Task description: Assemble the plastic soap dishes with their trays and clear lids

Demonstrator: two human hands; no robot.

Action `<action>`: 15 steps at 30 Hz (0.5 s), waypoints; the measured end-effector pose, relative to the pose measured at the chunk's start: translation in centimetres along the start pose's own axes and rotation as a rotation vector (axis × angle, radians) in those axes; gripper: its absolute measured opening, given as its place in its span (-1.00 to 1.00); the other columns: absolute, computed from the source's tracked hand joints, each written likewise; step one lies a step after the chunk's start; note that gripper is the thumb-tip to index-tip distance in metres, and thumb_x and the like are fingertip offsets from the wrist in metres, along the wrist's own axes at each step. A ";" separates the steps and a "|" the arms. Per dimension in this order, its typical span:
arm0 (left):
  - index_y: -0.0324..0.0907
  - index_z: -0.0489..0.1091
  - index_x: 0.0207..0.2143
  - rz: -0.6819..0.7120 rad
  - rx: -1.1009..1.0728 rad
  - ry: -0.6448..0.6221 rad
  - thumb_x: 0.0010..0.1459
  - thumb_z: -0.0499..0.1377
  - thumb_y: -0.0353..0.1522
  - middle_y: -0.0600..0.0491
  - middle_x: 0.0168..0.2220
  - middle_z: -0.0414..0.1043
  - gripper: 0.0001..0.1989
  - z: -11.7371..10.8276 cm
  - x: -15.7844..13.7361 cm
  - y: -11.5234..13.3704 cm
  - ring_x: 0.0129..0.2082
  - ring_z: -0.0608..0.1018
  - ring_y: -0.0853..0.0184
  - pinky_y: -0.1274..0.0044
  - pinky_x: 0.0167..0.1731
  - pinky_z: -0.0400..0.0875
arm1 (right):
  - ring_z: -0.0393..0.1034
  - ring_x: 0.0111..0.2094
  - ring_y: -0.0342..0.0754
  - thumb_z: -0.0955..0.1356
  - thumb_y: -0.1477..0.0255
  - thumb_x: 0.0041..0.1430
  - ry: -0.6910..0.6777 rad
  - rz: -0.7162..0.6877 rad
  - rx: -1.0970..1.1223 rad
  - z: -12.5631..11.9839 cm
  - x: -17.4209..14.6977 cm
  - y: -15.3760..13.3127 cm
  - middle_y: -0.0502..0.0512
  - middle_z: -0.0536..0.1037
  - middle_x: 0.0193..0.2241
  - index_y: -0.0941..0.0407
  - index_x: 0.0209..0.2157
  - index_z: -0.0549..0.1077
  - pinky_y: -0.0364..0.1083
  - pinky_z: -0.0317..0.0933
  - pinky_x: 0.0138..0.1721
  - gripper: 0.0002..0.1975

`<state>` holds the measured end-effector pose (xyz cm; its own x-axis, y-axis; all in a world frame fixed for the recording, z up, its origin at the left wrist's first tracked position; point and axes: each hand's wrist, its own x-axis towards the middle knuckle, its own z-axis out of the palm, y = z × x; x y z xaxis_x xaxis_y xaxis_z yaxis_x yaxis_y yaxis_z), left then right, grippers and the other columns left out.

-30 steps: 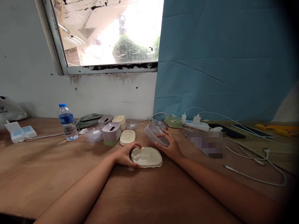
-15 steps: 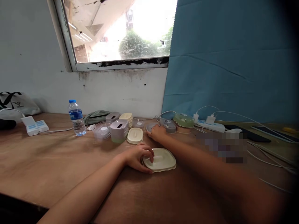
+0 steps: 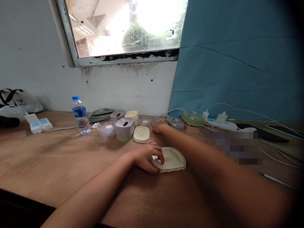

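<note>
My left hand rests at the left edge of a cream-coloured rounded lid, thumb at the rim and fingers bent over its top. The lid lies flat on the table, and a second layer shows under its front edge. My right hand is stretched toward the back, fingers curled at a low greyish round container; the hand partly covers it. Just left of it sits a smaller cream lidded box. Right of that hand stands a grey container with a clear lid.
At the back left are lilac containers, stacked clear lids, a stack of cream lids and a water bottle. A green container, power strips and cables are on the right.
The view has shifted slightly, moving the scene within the frame. My left hand stays on the cream lid, while my right hand's fingers have curled more at the greyish container.
</note>
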<state>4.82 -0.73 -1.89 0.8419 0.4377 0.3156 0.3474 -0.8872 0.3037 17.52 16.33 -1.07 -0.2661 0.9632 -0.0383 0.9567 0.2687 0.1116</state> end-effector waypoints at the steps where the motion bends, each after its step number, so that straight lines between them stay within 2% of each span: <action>1: -0.12 0.40 -0.41 0.011 -0.011 -0.011 -0.25 0.24 -0.35 0.09 -0.35 0.40 -0.77 0.0 0.0 0.0 -0.29 0.39 0.29 0.46 -0.12 0.15 | 0.30 -0.14 -0.02 0.25 0.36 0.17 -0.009 0.031 -0.019 0.0 0.1 0.1 0.14 0.34 -0.09 0.17 -0.08 0.28 0.07 0.23 -0.16 -0.70; 4: -0.16 0.39 -0.40 0.036 -0.061 -0.025 -0.21 0.22 -0.36 0.09 -0.41 0.41 -0.78 0.0 0.1 -0.1 -0.35 0.42 0.34 0.50 -0.18 0.21 | 0.30 -0.14 -0.02 0.25 0.36 0.17 -0.016 0.089 -0.065 0.0 0.4 0.3 0.14 0.34 -0.09 0.17 -0.08 0.28 0.07 0.23 -0.16 -0.70; 8: -0.18 0.38 -0.38 -0.005 -0.121 -0.016 -0.13 0.19 -0.38 0.08 -0.41 0.41 -0.82 0.4 -0.1 -0.2 -0.41 0.43 0.40 0.60 -0.35 0.29 | 0.31 -0.16 -0.03 0.25 0.37 0.17 0.012 0.072 -0.096 -0.3 0.2 0.3 0.14 0.35 -0.10 0.18 -0.08 0.29 0.05 0.25 -0.17 -0.71; 11: -0.17 0.38 -0.37 -0.018 -0.108 -0.004 -0.05 0.16 -0.35 0.07 -0.41 0.41 -0.86 0.8 0.0 -0.1 -0.42 0.44 0.42 0.63 -0.39 0.30 | 0.31 -0.16 -0.03 0.25 0.37 0.17 0.083 0.014 -0.127 -1.3 -0.6 0.6 0.13 0.35 -0.10 0.18 -0.09 0.29 0.06 0.24 -0.17 -0.71; 15: -0.17 0.37 -0.38 0.057 -0.041 0.028 0.09 0.04 -0.38 0.04 -0.39 0.40 -0.87 1.4 0.5 0.2 -0.37 0.43 0.41 0.62 -0.33 0.31 | 0.28 -0.13 0.01 0.23 0.35 0.16 0.236 -0.122 -0.173 -4.5 -2.3 2.0 0.16 0.36 -0.10 0.16 -0.13 0.34 0.02 0.18 -0.16 -0.74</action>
<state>5.94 -0.90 -2.91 0.8478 0.3913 0.3579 0.2819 -0.9042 0.3209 19.52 14.64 3.66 -0.4169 0.8934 0.1673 0.8873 0.3600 0.2884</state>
